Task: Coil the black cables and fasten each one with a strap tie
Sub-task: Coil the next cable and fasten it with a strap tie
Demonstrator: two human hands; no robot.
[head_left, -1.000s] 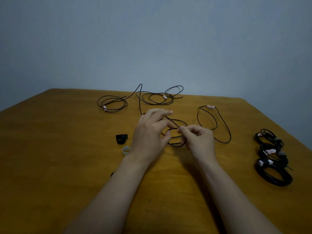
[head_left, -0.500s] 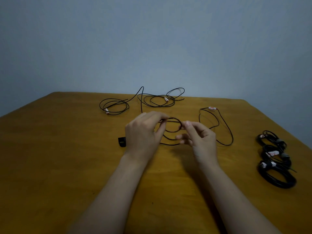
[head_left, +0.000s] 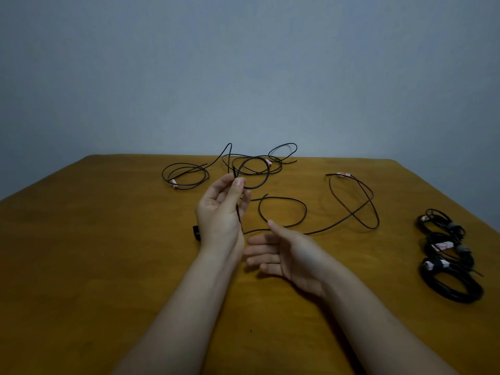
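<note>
— How many cables are out on the table [head_left: 108,266]?

— Six that I can count. Three are loose. One is in the left hand [head_left: 220,209]; call it the held cable [head_left: 284,209]. It runs from a small loop at the fingertips down past the palm, across the wood in one open loop, then out right in a long crossed loop to a white-and-red tag [head_left: 343,174]. Two more loose ones lie near the far edge: a left coil [head_left: 186,175], slack and flat, and a tangle [head_left: 259,162] just right of it, with a strand joining the two.

— And the other three?

— Bundles [head_left: 449,255], already coiled, in a row at the right edge, each touching the next. The nearest is the largest. Each shows a white-and-red tag; at least two carry a grey wrap.

— What are the hands doing?

— Left hand is raised, palm toward the camera, thumb and forefinger pinched on the held cable just below its free end, which sticks up above the fingers. Right hand [head_left: 284,253] is lower and nearer, fingers spread flat and pointing left, holding nothing; the cable passes just beyond its thumb — touching or not, I cannot tell.

— Any ties?

— One small black piece [head_left: 196,232] shows beside the left wrist, mostly hidden. Too little shows to say what it is.
</note>
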